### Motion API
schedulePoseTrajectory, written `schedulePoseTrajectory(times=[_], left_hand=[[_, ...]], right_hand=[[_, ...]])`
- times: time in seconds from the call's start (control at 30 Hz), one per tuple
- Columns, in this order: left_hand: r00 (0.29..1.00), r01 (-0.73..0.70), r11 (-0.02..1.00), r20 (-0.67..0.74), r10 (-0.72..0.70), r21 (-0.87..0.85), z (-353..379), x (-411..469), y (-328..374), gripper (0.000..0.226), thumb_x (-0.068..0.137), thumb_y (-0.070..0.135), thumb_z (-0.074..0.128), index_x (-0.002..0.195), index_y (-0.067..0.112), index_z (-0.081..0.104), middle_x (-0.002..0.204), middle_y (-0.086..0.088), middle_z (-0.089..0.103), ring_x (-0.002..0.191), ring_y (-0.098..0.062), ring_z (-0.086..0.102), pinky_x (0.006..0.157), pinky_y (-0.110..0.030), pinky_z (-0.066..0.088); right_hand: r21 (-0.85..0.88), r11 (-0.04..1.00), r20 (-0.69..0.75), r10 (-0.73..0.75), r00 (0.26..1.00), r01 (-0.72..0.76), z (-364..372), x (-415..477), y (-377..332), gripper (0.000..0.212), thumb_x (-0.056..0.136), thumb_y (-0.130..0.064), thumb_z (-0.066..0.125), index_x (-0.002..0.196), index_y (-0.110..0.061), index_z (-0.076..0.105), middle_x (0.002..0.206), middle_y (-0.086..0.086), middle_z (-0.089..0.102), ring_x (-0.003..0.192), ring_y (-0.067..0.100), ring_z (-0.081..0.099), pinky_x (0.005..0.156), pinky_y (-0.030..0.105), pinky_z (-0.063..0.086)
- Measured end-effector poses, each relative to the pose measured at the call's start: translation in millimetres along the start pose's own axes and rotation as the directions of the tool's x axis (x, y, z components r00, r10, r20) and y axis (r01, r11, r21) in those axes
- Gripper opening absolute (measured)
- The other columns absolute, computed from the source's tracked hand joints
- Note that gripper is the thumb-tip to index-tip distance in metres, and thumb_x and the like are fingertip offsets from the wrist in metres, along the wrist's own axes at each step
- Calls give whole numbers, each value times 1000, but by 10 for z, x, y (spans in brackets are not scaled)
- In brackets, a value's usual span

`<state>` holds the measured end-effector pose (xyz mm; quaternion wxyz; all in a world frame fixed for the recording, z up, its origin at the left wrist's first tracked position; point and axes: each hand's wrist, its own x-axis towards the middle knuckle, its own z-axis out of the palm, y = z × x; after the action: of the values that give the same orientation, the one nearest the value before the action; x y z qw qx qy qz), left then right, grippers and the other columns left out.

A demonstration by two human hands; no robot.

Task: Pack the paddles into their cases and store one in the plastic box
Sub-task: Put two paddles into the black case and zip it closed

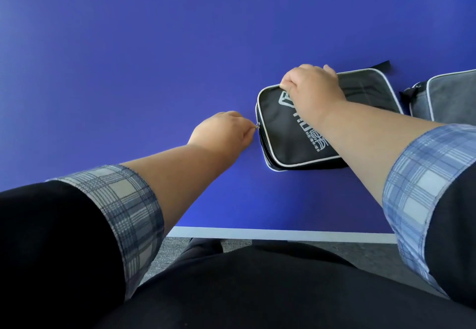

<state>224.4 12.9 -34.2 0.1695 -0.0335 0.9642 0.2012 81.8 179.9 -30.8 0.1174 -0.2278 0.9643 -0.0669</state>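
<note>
A black paddle case (288, 133) with white piping and white lettering lies flat on the blue table (128, 58), right of centre. My right hand (313, 86) presses on its far edge, fingers curled over the rim. My left hand (224, 130) pinches the small metal zipper pull (257, 127) at the case's left side. A second, grey case (448, 96) with white piping lies at the far right, partly cut off by the frame. No paddle and no plastic box are in view.
The table's white front edge (257, 233) runs across just before my body. Grey carpet (170, 251) shows below it. A black strap (381, 66) sticks out behind the black case.
</note>
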Motion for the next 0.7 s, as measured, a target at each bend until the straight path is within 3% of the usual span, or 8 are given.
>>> schedulePoseTrajectory(times=[0.2,0.27,0.37,0.43,0.5,0.57,0.63,0.7], left_hand=[[1000,-6,999,8,6,-47,126,-137,105,31,98,41,40,98,31,69,94,8,59,83,-18,59,66,-38,55],[999,43,996,24,-41,-72,108,-154,107,31,97,44,40,98,33,69,96,9,59,81,-18,60,66,-38,55],[994,109,988,29,-107,-105,37,-175,132,31,95,49,42,88,31,67,93,9,57,74,-17,60,62,-35,54],[993,111,991,53,-107,-79,7,-191,150,24,93,41,45,78,30,61,91,8,56,69,-17,57,56,-31,47],[992,89,994,90,-84,-58,-8,-213,165,15,92,31,50,85,30,64,94,6,57,71,-18,58,58,-31,46],[991,85,994,115,-76,-72,-19,-232,163,21,96,36,49,99,30,68,99,5,59,79,-21,61,66,-35,52],[989,61,997,134,-55,-44,-29,-234,160,26,99,39,44,101,29,69,97,3,59,83,-22,62,69,-37,54],[987,-13,999,162,8,32,-29,-233,160,24,100,34,44,100,28,67,96,1,57,82,-22,62,69,-37,54]], right_hand=[[60,997,-78,62,995,-57,28,5,-33,22,101,-28,47,106,-22,67,112,5,63,111,30,55,118,52,15],[137,989,-165,70,984,-47,-32,-147,-127,20,97,-27,55,111,-20,67,115,3,64,113,27,55,113,47,26],[371,928,-293,96,951,20,-135,-683,-429,15,91,-32,57,93,-19,63,85,-6,66,81,19,59,75,36,47],[517,846,-75,195,978,-129,-62,-1136,-710,24,91,-47,50,79,-27,56,67,-10,62,62,11,55,57,30,43],[635,546,412,359,837,-547,39,-1453,-985,43,86,-66,45,77,-27,60,65,-8,68,49,7,58,50,25,43],[547,22,786,330,522,-837,114,-1519,-1109,53,77,-77,50,91,-29,67,82,-10,75,54,10,66,44,20,45],[508,-318,859,252,446,-801,182,-1423,-1079,51,82,-69,57,108,-26,68,99,-7,75,73,13,71,51,23,49],[525,-488,849,248,466,-697,225,-1322,-1068,35,90,-56,59,106,-27,71,94,-9,77,88,13,69,59,30,50]])
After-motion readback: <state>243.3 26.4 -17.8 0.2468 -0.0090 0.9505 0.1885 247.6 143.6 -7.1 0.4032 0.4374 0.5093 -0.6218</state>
